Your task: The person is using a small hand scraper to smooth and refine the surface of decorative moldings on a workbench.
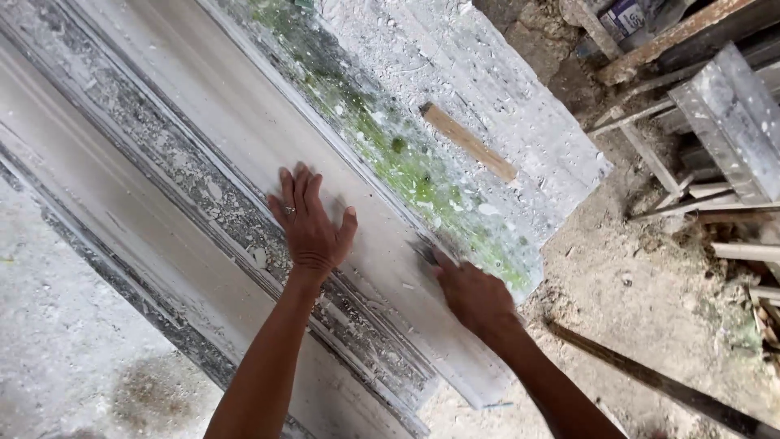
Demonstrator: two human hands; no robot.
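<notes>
We press our left hand (311, 221), fingers spread flat and gripping nothing, on the long pale slab (244, 154) crossing frame centre to steady it, while our right hand (471, 294) closes around a small blurred tool (423, 252) at its edge.

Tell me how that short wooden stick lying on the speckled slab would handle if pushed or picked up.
The wooden stick looks short, flat and straight, so it is probably stiff and light. With flat faces it should slide rather than roll. The slab under it is strewn with crumbs and grit, so a push would likely feel scratchy. Neither the left hand nor the right hand touches it.
</notes>
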